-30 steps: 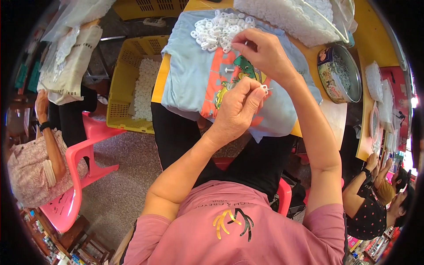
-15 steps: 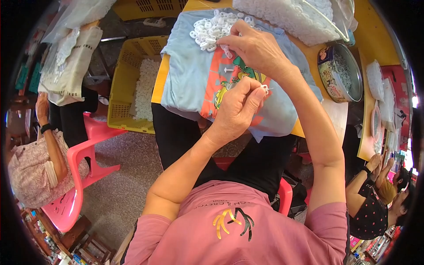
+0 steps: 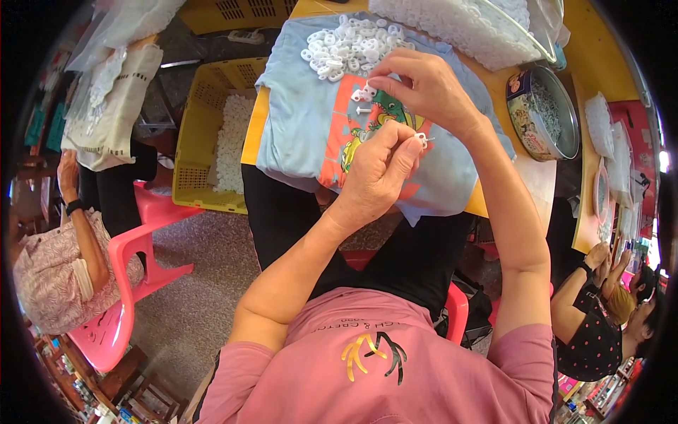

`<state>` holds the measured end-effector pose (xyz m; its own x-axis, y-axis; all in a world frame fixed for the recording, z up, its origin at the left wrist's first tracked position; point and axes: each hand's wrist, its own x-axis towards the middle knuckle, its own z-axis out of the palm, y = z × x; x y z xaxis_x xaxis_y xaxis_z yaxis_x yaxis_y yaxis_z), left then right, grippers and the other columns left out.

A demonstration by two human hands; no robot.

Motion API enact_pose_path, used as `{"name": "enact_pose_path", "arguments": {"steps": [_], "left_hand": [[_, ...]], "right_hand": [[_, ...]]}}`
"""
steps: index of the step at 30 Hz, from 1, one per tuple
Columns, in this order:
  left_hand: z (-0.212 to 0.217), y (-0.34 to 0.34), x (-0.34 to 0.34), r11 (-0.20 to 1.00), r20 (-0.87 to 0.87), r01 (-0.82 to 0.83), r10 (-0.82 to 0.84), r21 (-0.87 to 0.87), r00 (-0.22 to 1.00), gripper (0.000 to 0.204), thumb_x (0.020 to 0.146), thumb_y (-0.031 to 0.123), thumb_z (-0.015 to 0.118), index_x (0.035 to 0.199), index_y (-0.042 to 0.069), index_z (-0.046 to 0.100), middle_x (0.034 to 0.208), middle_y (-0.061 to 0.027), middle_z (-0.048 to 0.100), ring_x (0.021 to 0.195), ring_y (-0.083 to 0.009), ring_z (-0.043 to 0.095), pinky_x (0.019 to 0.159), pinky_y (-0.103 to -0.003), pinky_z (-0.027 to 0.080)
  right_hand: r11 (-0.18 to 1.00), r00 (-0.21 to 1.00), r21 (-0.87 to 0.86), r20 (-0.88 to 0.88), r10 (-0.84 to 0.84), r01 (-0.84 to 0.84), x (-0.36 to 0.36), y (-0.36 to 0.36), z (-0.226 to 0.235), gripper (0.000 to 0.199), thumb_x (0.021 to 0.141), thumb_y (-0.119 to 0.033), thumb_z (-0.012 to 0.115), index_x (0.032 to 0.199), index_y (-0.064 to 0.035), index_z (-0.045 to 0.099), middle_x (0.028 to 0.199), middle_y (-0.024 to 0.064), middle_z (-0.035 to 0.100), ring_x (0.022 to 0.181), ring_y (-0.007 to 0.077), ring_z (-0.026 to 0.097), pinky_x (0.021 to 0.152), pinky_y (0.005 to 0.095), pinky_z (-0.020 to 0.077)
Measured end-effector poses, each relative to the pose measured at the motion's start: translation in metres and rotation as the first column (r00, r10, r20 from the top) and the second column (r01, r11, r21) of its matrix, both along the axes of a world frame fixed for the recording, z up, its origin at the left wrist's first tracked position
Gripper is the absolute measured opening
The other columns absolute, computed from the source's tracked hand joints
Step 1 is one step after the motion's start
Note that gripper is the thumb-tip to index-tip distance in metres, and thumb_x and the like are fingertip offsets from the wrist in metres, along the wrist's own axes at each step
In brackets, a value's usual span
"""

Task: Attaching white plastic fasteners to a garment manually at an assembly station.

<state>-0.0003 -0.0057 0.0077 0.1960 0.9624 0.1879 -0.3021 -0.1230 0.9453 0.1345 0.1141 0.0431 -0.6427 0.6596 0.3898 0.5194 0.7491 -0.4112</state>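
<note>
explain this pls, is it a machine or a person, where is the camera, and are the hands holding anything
No machine: a person works bare-handed, seen by a wide fisheye camera on the head, looking down. On the table a blue cloth bears a pile of white pieces and a peg. A tin stands to the right. The left hand has a grip on a white piece with a thin rod sticking out. The right hand is at pieces below the pile; I cannot tell if it holds them.
</note>
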Motion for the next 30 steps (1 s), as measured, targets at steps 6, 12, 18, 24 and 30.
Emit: {"name": "enact_pose_path", "arguments": {"steps": [6, 12, 18, 24, 30], "left_hand": [[0.000, 0.000, 0.001, 1.000, 0.033, 0.013, -0.013, 0.001, 0.999, 0.012, 0.101, 0.012, 0.051, 0.093, 0.002, 0.053, 0.074, 0.0008, 0.053, 0.065, -0.0051, 0.047, 0.058, -0.021, 0.041], [0.002, -0.001, -0.001, 1.000, 0.012, 0.016, -0.016, -0.011, 1.000, 0.013, 0.101, 0.012, 0.052, 0.093, 0.002, 0.053, 0.076, 0.0006, 0.054, 0.065, -0.0050, 0.047, 0.058, -0.021, 0.042], [-0.001, 0.000, 0.000, 1.000, 0.021, 0.020, -0.020, 0.001, 1.000, 0.013, 0.101, 0.013, 0.052, 0.094, 0.002, 0.053, 0.076, 0.0006, 0.054, 0.066, -0.0052, 0.047, 0.059, -0.022, 0.042], [0.000, -0.001, -0.001, 0.999, 0.002, 0.034, -0.034, 0.009, 0.999, 0.013, 0.102, 0.016, 0.050, 0.098, 0.004, 0.053, 0.080, 0.0001, 0.055, 0.067, -0.0058, 0.048, 0.061, -0.021, 0.041], [-0.003, 0.000, 0.002, 1.000, 0.024, 0.003, -0.003, -0.022, 1.000, 0.013, 0.101, 0.013, 0.051, 0.094, 0.003, 0.053, 0.075, 0.0017, 0.052, 0.066, -0.0048, 0.047, 0.060, -0.020, 0.041]], "right_hand": [[0.982, 0.982, -0.039, -0.046, -0.184, 0.182, 0.003, 0.006, -0.002, 0.016, 0.085, -0.014, 0.069, 0.097, -0.0034, 0.069, 0.083, 0.0095, 0.064, 0.072, 0.0240, 0.061, 0.064, 0.0338, 0.0484], [0.992, 0.988, -0.003, 0.089, -0.125, 0.125, 0.002, 0.002, 0.000, 0.015, 0.084, -0.017, 0.070, 0.094, -0.0054, 0.070, 0.088, 0.0085, 0.062, 0.076, 0.0268, 0.061, 0.067, 0.0360, 0.0482], [0.997, 0.987, 0.043, 0.149, -0.066, 0.061, -0.002, -0.007, 0.004, 0.016, 0.083, -0.019, 0.071, 0.093, -0.0064, 0.069, 0.092, 0.0074, 0.062, 0.079, 0.0283, 0.061, 0.068, 0.0368, 0.0485], [0.995, 0.996, -0.053, 0.010, -0.086, 0.087, 0.004, -0.010, 0.002, 0.016, 0.084, -0.015, 0.071, 0.095, -0.0045, 0.068, 0.083, 0.0063, 0.063, 0.068, 0.0205, 0.061, 0.063, 0.0332, 0.0484], [0.776, 0.863, -0.604, -0.281, -0.420, 0.181, 0.020, -0.028, 0.005, 0.020, 0.088, -0.017, 0.070, 0.103, -0.0026, 0.070, 0.079, -0.0006, 0.064, 0.069, 0.0040, 0.058, 0.060, 0.0214, 0.0477]]}}
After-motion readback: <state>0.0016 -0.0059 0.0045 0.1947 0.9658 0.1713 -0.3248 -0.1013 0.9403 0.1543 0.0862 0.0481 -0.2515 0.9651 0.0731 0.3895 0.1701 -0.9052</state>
